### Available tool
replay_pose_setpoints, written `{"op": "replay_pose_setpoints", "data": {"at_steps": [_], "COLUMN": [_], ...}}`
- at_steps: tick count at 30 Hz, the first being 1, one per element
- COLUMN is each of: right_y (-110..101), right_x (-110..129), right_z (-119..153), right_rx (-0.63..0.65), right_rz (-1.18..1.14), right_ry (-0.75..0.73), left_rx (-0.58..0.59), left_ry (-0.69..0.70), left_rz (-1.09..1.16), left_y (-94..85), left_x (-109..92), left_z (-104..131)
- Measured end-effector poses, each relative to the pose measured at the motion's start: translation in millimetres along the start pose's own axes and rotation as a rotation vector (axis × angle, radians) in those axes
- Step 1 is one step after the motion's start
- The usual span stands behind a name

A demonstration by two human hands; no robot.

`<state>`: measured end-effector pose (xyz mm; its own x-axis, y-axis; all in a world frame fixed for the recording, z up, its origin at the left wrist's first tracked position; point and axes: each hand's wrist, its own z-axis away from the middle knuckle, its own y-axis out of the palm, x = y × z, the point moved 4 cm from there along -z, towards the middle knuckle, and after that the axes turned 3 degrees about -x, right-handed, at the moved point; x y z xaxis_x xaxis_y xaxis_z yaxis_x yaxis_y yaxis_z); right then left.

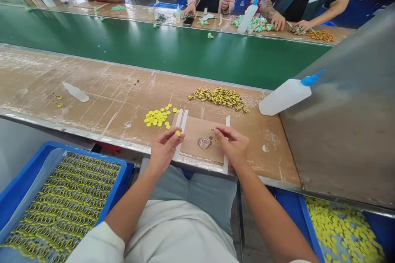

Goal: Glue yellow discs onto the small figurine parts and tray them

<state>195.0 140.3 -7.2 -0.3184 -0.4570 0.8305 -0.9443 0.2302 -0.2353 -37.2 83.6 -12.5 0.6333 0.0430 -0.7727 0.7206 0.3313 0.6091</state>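
At the left edge of the cardboard sheet, the left hand pinches a yellow disc between thumb and fingertips, which stand apart only by the disc itself. The disc is round, its flat face turned up toward the wearer. Over the sheet's right edge, the right hand has its thumb and forefinger brought nearly together, a tiny dark-and-yellow piece at their tips. The piece seems to point left, its long axis running roughly across the sheet, but it is too small to be certain.

Between the hands, on the sheet's right half, lies a round glossy patch; a gap separates it from the left fingers, while the right fingertips sit near it. Two white tape strips run along the sheet's left side and a third along its right; its near side sits close to the metal edge of the bench.

Just left of the sheet's far corner is a heap of yellow discs. Beyond its far side spreads a pile of dark-and-yellow pieces, stretched crosswise. Right of the sheet, bench top runs to a metal panel, near which a white bottle points its blue nozzle up and rightward.
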Motion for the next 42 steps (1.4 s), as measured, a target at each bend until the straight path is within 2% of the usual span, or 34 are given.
{"op": "replay_pose_setpoints", "data": {"at_steps": [3, 7, 17, 26, 36, 42], "right_y": [4.6, 6.2, 10.0, 10.8, 6.5, 6.7], "right_x": [7.0, 10.5, 15.1, 14.0, 17.7, 20.9], "right_z": [5.9, 7.1, 11.3, 13.1, 11.4, 10.8], "right_rx": [-0.013, 0.002, 0.085, 0.133, 0.081, 0.106], "right_rz": [0.014, 0.034, 0.056, 0.052, 0.058, 0.050], "right_ry": [-0.049, -0.134, -0.270, -0.299, -0.290, -0.356], "left_rx": [0.012, -0.029, -0.049, -0.053, -0.052, -0.038], "left_ry": [0.059, 0.088, 0.070, 0.062, 0.061, 0.065], "left_rz": [0.001, 0.037, 0.051, 0.057, 0.050, 0.072], "left_y": [6.9, 4.0, 0.9, 1.2, 0.3, 0.5], "left_x": [6.7, 14.0, 15.5, 14.1, 15.4, 15.3], "left_z": [-18.1, -26.2, -24.3, -23.3, -23.4, -23.7]}}
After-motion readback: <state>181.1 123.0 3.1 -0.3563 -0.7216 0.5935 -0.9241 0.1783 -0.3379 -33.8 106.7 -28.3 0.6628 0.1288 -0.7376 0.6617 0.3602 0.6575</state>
